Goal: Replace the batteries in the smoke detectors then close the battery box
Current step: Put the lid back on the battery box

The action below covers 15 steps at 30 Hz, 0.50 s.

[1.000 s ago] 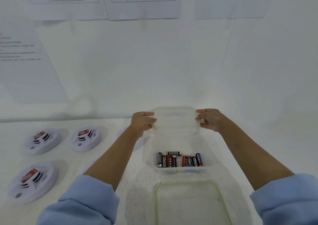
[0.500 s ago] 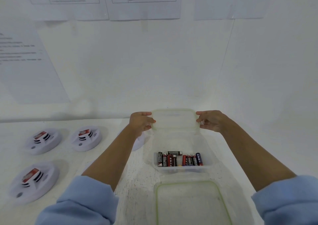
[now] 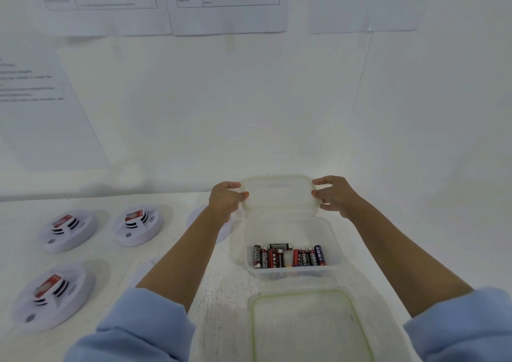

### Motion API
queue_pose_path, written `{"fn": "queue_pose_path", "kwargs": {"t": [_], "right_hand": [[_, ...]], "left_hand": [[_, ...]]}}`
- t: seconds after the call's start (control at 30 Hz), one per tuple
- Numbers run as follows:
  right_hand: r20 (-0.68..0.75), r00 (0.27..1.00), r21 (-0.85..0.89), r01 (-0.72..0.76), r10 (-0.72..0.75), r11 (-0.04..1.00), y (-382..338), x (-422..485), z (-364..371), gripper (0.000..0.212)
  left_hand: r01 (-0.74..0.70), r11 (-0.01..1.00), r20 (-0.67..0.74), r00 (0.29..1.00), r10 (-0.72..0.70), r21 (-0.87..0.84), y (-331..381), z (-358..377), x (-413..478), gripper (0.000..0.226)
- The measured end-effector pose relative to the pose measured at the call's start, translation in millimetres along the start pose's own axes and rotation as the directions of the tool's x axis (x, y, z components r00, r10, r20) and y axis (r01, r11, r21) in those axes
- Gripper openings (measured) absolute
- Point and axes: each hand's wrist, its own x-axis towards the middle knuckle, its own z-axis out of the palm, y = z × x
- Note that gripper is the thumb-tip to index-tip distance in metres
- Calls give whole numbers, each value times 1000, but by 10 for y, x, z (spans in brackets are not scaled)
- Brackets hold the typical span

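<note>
Holding a clear lid (image 3: 278, 192) by its short ends, long side left to right, left hand (image 3: 225, 199) and right hand (image 3: 332, 195) each grip it above the open battery box (image 3: 291, 271). Three smoke detectors (image 3: 138, 224) show fully on the tabletop (image 3: 219, 284).

Batteries (image 3: 288, 255) in box (image 3: 333, 239); smoke detectors (image 3: 138, 224) left; lid (image 3: 278, 192) behind

We look from one head-worn wide-angle camera, forward and down, close over the white table (image 3: 221, 292) facing the white wall (image 3: 249, 112).

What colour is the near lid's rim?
Light green, on the clear near lid; head view.
</note>
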Motion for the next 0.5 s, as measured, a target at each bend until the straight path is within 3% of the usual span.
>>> {"fn": "queue_pose_path", "kwargs": {"t": [0.07, 0.13, 0.27, 0.5], "right_hand": [[-30, 999, -64, 26, -28, 998, 9, 12, 44, 34], [-47, 997, -125, 51, -57, 991, 16, 28, 79, 34], [-52, 991, -232, 104, -119, 967, 33, 44, 107, 42], [-39, 989, -228, 128, -141, 965, 51, 59, 136, 47]], "left_hand": [[-87, 970, -65, 992, 104, 228, -1, 15, -24, 46], [-96, 949, -60, 991, 119, 301, -4, 26, -28, 49], [-74, 966, -29, 996, 84, 248, -21, 22, 17, 56], [-40, 980, 7, 999, 39, 197, 32, 29, 27, 55]]}}
